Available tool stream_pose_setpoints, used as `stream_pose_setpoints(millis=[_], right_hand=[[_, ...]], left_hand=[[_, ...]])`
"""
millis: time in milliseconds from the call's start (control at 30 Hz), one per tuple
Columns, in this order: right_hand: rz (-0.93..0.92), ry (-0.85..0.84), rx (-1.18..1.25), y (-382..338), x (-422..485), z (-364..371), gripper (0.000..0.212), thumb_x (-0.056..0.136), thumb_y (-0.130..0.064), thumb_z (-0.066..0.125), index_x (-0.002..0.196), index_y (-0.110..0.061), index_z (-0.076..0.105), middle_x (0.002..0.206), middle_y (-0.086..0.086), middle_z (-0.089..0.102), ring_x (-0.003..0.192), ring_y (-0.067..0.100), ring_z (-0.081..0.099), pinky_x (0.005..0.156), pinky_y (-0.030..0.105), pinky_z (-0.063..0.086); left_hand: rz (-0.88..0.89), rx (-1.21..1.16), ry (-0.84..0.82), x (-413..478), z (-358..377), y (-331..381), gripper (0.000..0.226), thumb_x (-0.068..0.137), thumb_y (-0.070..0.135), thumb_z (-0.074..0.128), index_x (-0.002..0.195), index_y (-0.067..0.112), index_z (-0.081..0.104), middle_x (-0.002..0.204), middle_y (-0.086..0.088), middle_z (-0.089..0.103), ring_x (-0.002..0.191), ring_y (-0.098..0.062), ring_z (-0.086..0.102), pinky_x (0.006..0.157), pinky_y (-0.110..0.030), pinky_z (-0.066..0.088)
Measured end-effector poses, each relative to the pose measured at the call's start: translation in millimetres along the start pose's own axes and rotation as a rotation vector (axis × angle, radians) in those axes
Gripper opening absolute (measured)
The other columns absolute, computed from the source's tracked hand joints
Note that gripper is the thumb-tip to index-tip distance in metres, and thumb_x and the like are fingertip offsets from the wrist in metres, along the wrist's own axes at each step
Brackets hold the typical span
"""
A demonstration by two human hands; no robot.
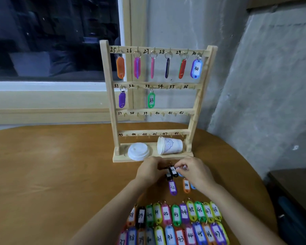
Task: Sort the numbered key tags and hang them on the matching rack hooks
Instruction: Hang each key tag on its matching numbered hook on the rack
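Black tags (172, 171) — hands (149, 169) (195, 171) pinch them beside rack (112, 103).

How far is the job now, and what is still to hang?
Done: the rack's top row, 25 to 30, is full; a purple tag on 31 and green tag 33 hang below. In hand: left hand and right hand pinch black tags. Left: hooks 32, 34 to 36 and both lower rows are bare; tags 37 to 48 lie on the table.

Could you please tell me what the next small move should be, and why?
Probably free the right hand from the black tags and reach the purple 32 tag just below: hook 32 hangs bare between filled 31 and 33.
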State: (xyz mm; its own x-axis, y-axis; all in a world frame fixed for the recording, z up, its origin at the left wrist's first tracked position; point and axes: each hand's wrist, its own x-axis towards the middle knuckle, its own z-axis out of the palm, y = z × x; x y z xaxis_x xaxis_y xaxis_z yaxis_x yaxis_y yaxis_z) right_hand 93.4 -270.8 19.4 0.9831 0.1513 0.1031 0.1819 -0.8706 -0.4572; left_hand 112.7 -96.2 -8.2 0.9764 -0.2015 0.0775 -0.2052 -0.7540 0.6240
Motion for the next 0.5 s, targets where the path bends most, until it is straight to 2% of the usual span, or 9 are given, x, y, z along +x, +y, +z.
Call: stream_pose_setpoints(millis=[200, 333, 500], right_hand=[[-0.023, -0.026, 0.045, 5.3, -7.9, 4.4, 0.013, 0.087, -0.032, 0.065, 0.098, -0.032, 0.072, 0.093, -0.014, 0.063, 0.085, 0.004, 0.059, 0.069, 0.029, 0.052], [-0.057, -0.055, 0.034, 2.6, -11.1, 8.1, 0.016, 0.087, -0.032, 0.065, 0.102, -0.030, 0.071, 0.088, -0.015, 0.056, 0.082, 0.005, 0.055, 0.063, 0.023, 0.042], [-0.096, -0.101, -0.031, -6.9, -13.8, 13.7, 0.025, 0.085, -0.033, 0.066, 0.111, -0.030, 0.066, 0.098, -0.011, 0.060, 0.092, 0.007, 0.054, 0.063, 0.023, 0.041]], left_hand=[[-0.032, 0.068, 0.041, 9.0, 11.8, 4.8, 0.021, 0.079, 0.033, 0.071, 0.098, 0.024, 0.070, 0.101, 0.007, 0.066, 0.095, -0.014, 0.058, 0.077, -0.032, 0.051], [-0.042, 0.066, 0.061, 10.3, 15.2, 3.9, 0.013, 0.080, 0.030, 0.067, 0.092, 0.025, 0.071, 0.099, 0.006, 0.067, 0.093, -0.014, 0.059, 0.075, -0.032, 0.051], [-0.049, 0.046, 0.077, 9.4, 14.5, 1.9, 0.007, 0.081, 0.023, 0.063, 0.085, 0.024, 0.070, 0.091, 0.006, 0.068, 0.085, -0.014, 0.060, 0.069, -0.029, 0.049]])
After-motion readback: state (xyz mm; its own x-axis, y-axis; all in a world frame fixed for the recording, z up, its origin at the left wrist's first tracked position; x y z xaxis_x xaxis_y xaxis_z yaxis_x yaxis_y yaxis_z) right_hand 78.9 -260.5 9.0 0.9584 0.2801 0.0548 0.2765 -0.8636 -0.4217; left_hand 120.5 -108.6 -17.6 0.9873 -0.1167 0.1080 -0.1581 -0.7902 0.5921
